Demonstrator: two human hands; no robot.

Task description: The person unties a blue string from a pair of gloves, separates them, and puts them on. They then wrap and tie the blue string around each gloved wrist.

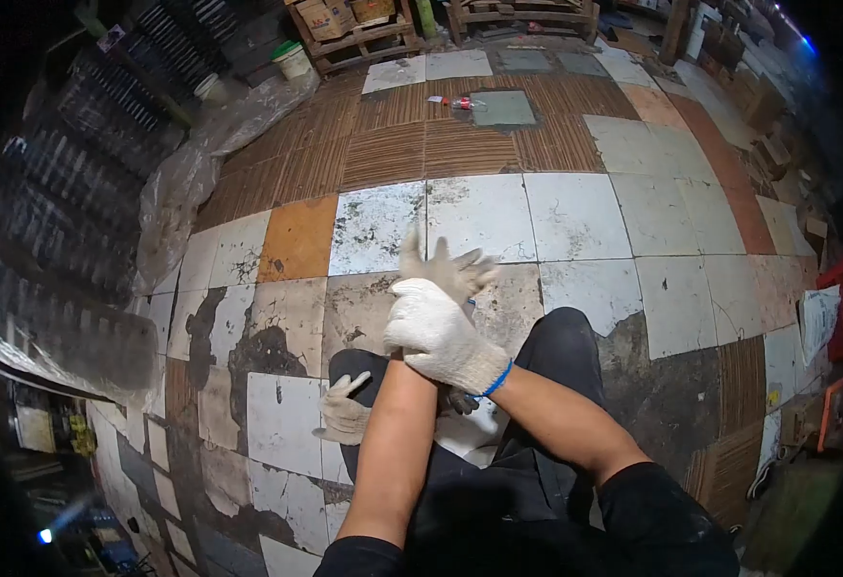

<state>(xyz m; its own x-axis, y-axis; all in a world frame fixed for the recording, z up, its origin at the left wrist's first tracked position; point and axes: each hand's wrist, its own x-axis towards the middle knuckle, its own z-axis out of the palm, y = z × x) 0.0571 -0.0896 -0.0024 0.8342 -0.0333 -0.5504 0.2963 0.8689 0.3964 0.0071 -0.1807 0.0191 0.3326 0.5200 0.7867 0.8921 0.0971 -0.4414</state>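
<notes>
My left hand (pixel 452 273), in a dirty off-white glove, reaches forward over the floor tiles with its fingers spread, slightly blurred. Across its wrist lies my right hand (pixel 431 327), in a cleaner white glove with a blue cuff edge, its fingers wrapped round the left glove's wrist part. The left palm is partly hidden behind it. A separate grey-white glove (pixel 345 412) rests beside my bent left knee (pixel 352 363). Between my legs is a small dark thing (pixel 462 400), partly covered by my right wrist.
A clear bottle with a red label (pixel 463 103) lies on the patchwork tile floor (pixel 479 216) ahead. Plastic-wrapped stacks (pixel 75 298) stand at the left, near a white bucket with a green lid (pixel 293 62). Wooden racks (pixel 359 40) line the back; a red object (pixel 842 308) is at the right.
</notes>
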